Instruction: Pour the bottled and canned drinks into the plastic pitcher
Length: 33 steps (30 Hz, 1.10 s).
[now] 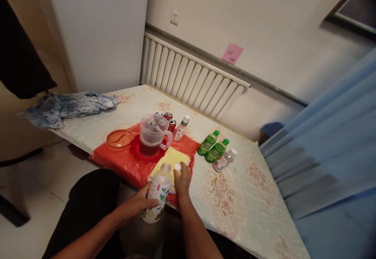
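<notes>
My left hand (143,201) is wrapped round a clear plastic bottle (158,196) with a printed label, held tilted near the table's front edge. Its mouth is uncapped. Between the fingers of my right hand (182,178) is a white bottle cap (178,167), a little to the right of the bottle's neck and over a yellow cloth (173,158). Beyond the cloth, a clear plastic pitcher (152,135) with dark liquid in it stands on a red scalloped dish (136,155). An orange round lid (119,139) lies left of the pitcher.
Red plastic sheeting (108,161) lies under these things on the flowered tablecloth (235,200). Cans (172,124) and a white-capped bottle (182,128) stand behind the pitcher. To the right are two green bottles (216,151) and another labelled bottle (225,160). A blue patterned cloth (73,108) lies far left.
</notes>
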{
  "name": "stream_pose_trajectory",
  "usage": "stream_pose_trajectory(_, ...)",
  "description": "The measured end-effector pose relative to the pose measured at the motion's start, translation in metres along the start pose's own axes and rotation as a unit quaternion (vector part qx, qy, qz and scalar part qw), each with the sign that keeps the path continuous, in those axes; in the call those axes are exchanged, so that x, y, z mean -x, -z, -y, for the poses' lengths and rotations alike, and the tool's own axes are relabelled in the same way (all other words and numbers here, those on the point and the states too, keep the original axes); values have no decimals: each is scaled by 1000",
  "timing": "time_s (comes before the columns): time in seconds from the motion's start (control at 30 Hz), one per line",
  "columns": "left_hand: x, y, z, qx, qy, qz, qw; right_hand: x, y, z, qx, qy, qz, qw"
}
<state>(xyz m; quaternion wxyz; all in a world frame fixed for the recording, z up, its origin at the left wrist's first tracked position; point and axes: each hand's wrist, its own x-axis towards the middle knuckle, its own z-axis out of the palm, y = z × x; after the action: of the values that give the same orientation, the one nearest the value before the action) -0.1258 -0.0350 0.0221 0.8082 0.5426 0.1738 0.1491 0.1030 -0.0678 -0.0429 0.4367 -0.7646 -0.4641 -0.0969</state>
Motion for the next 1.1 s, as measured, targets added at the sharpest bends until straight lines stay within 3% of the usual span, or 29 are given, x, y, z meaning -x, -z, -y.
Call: stream_pose_trajectory(1.1, -3, 1, 10, 3, -1, -14, 1000, -1, 0, 1, -21, -12, -9, 1000)
